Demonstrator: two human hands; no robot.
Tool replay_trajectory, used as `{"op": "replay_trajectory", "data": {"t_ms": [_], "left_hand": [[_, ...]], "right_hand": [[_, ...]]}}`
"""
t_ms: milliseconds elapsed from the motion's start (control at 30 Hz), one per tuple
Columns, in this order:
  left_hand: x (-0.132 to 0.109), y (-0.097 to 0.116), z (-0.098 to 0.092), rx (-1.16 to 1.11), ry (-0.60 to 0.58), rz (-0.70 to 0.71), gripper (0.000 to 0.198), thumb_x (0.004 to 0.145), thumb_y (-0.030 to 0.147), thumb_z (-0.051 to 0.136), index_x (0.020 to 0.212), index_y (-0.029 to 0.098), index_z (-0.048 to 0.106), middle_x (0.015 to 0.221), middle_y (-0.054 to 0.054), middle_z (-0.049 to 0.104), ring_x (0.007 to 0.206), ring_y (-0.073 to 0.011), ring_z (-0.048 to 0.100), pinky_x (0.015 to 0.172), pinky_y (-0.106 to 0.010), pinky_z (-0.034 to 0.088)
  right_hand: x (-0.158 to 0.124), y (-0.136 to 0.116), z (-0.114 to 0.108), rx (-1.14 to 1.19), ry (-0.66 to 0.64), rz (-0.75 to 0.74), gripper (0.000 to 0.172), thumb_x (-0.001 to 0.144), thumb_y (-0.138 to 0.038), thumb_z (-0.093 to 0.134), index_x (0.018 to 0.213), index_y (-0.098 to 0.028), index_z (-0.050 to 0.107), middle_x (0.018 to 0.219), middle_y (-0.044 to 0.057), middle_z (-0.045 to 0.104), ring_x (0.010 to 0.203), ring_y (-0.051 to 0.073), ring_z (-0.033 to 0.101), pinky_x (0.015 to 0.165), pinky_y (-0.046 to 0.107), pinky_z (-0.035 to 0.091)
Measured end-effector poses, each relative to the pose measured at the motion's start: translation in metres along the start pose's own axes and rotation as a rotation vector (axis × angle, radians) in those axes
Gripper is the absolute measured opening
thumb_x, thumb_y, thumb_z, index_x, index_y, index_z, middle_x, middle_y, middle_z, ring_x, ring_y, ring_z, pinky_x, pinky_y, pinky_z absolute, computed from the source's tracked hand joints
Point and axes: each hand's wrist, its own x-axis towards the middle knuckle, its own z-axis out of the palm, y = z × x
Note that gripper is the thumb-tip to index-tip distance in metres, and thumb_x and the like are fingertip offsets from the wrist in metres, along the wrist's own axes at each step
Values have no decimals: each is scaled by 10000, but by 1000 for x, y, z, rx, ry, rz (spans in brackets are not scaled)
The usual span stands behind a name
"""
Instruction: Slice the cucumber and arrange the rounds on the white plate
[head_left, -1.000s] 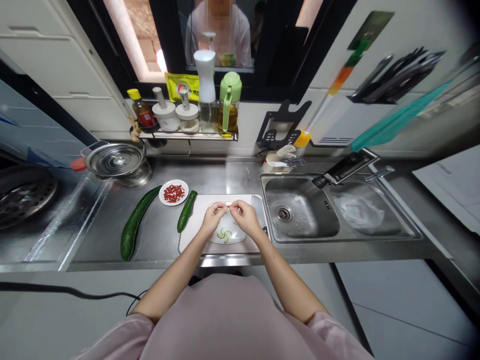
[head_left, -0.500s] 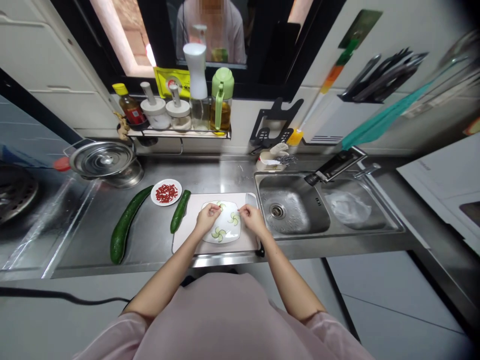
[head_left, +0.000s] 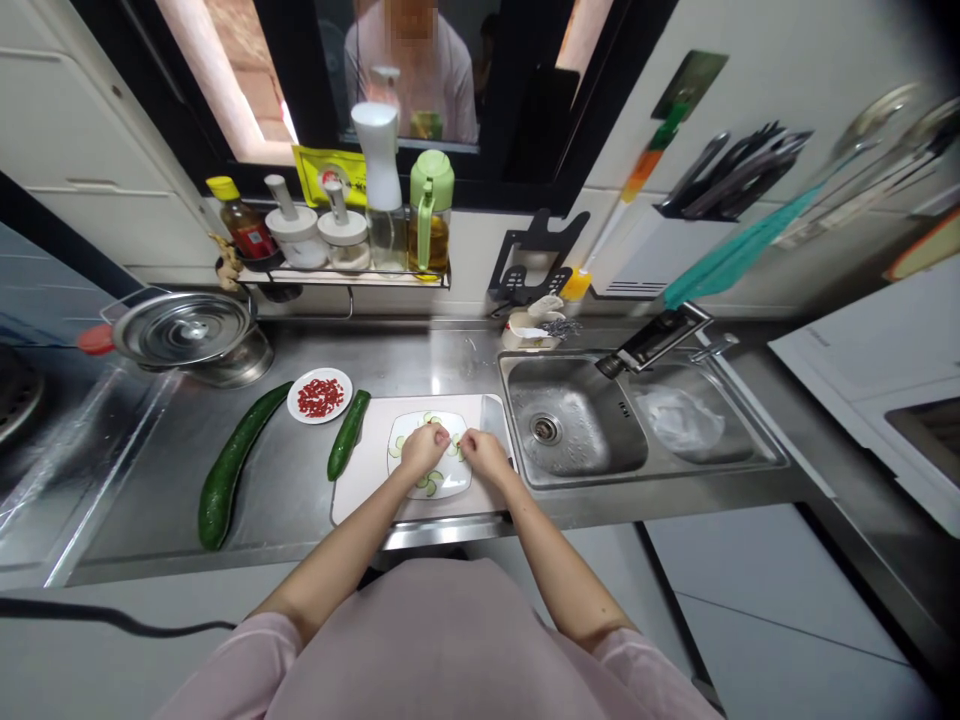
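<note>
Both my hands meet over a white plate [head_left: 401,432] of cucumber slices [head_left: 429,483] that stands on a white cutting board [head_left: 365,478]. My left hand [head_left: 422,447] has its fingers curled, pinched on something small at the plate's middle. My right hand [head_left: 482,453] is also curled, its fingertips touching the left hand's; what they hold is too small to name. A short cucumber piece [head_left: 347,435] lies at the board's left edge. A long whole cucumber [head_left: 235,460] lies farther left on the steel counter.
A small dish of red bits [head_left: 320,395] sits behind the cucumbers. A lidded pot [head_left: 182,332] stands at the left. The sink [head_left: 570,430] with a black tap [head_left: 651,340] is right of the board. Bottles fill the shelf [head_left: 352,272] under the window.
My hands were together, spread apart over the plate half a second ago, and have come together again at its middle. The view has shifted slightly rightward.
</note>
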Motion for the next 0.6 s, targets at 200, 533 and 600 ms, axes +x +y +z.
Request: {"op": "replay_trajectory", "data": {"t_ms": [200,533,600], "left_hand": [[-1,2,9,-4,-37,4,116,777,275,597,834,229,687,882,-47,713,828,-203,619,676,-263,392],[1,4,18,44,-39,27,96,790,268,596,788,224,682,860,-61,701,815,-203,614,698,-267,408],[1,6,18,80,-47,29,104,795,257,582,784,222,679,855,-60,697,802,-198,613,688,-263,402]], "right_hand": [[1,2,2,-58,-6,-34,169,875,-266,506,881,-199,661,773,12,666,701,125,549,588,206,282],[-1,-2,-1,-147,-32,-67,161,884,-261,508,893,-212,662,889,41,693,808,152,588,617,223,288],[-1,-2,-1,-150,-35,-64,157,884,-262,511,890,-210,660,893,44,693,809,154,588,618,225,288]]}}
